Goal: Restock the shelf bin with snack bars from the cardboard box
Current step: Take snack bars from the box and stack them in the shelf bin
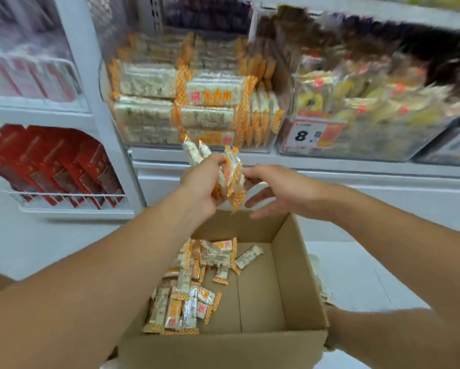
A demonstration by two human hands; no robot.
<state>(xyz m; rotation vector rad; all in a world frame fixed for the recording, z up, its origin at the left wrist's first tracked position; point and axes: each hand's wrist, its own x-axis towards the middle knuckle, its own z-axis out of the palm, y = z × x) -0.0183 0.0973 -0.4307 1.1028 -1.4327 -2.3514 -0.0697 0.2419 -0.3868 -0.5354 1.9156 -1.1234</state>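
- White store shelving [111, 113] filled the background, blurred toward the upper right.
- On the shelf stood a clear shelf bin [197, 145], packed with stacked snack bars in orange-and-white wrappers [175, 83]; more bars stood on end at its right side.
- To the right of it, a second clear bin [356, 150] held yellowish packets, and a price tag [312, 133] reading "8" hung on its front.
- At the left, red boxes [56, 169] leaned in a white wire rack [72, 202].
- A cardboard box [298, 275] sat open below the hands, its flaps out of the way.
- Loose snack bars [189, 291] lay scattered along the left side of the box floor; the right side showed bare cardboard.
- The left hand [199, 187] was raised above the far edge of the box, just below the shelf bin, with its fingers curled round a bunch of snack bars [230, 177] whose ends stuck out above and below the fist.
- The right hand [279, 190] was just beside that bunch, fingers spread and loosely extended, fingertips near or touching the wrappers; whether it gripped any bar could not be told.
- Both forearms reached forward over the box.
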